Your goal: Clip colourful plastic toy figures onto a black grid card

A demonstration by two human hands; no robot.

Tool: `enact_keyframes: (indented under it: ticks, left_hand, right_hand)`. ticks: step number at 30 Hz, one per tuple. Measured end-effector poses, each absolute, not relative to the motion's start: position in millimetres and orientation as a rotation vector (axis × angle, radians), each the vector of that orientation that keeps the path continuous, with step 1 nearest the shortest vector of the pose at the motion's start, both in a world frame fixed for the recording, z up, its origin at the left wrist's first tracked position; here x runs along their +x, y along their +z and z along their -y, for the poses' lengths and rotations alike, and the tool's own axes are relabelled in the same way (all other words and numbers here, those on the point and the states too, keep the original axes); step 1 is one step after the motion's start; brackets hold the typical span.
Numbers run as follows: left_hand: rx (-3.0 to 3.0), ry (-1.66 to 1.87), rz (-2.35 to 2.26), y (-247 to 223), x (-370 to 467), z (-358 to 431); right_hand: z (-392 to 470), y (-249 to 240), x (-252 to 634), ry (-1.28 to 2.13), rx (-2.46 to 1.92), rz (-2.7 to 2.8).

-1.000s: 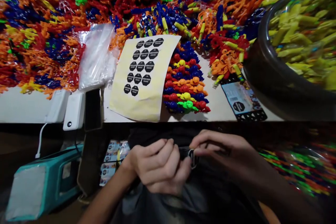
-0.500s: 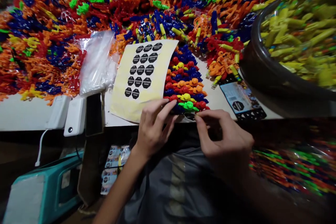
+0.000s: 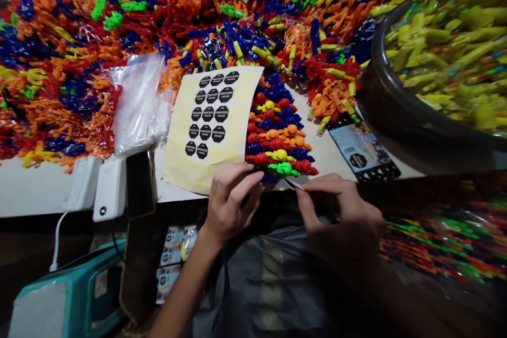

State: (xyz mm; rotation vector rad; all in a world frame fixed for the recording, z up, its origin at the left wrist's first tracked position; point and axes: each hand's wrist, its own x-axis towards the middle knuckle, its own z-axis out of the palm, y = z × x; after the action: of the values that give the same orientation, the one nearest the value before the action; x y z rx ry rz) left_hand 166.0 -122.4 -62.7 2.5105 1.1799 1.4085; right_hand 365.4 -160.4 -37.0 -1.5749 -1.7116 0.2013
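Observation:
My right hand (image 3: 336, 203) pinches a small black octagonal sticker (image 3: 292, 184), seen nearly edge-on, at the table's front edge. My left hand (image 3: 233, 200) has its fingers bent around the near end of a blue figure (image 3: 270, 177), beside the sheet's lower right corner. Rows of red, blue, orange and yellow figures (image 3: 279, 140) lie side by side behind my hands, a green figure (image 3: 284, 169) among the nearest. To their left lies a yellowish sheet (image 3: 182, 153) with several black octagonal stickers (image 3: 205, 132).
Heaps of coloured figures (image 3: 79, 58) cover the table's back. A dark tub (image 3: 372, 84) of yellow pieces stands right, near a printed card (image 3: 358, 150). Clear bags (image 3: 138, 111), white power banks (image 3: 110, 190) and a dark phone (image 3: 139, 182) lie left. Below is a teal object (image 3: 75, 274).
The view has shifted slightly. My right hand has moved the sticker slightly away from the figures and tilted it. My left hand keeps nearly the same place and pose.

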Motion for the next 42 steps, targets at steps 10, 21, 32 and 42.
enact_keyframes:
  ticks: [10, 21, 32, 42]
  left_hand:
    - [2.502, 1.413, -1.181, -61.4, 172.0, 114.7]
    - [2.44, 1.342, -1.054, -59.6, 189.0, 85.6]
    - [2.455, 1.308, -1.156, -51.4, 197.3, 84.8]
    - [2.464, 1.219, -1.165, -50.8, 189.7, 90.4]
  right_hand:
    - [145.0, -42.8, 355.7, -0.049, -1.472, 1.853]
    - [140.7, -49.6, 356.6, -0.079, -1.61, 1.667]
    - [129.6, -48.8, 370.6, 0.054, -1.538, 1.662]
    - [124.1, -64.4, 391.4, 0.146, -1.493, 1.662]
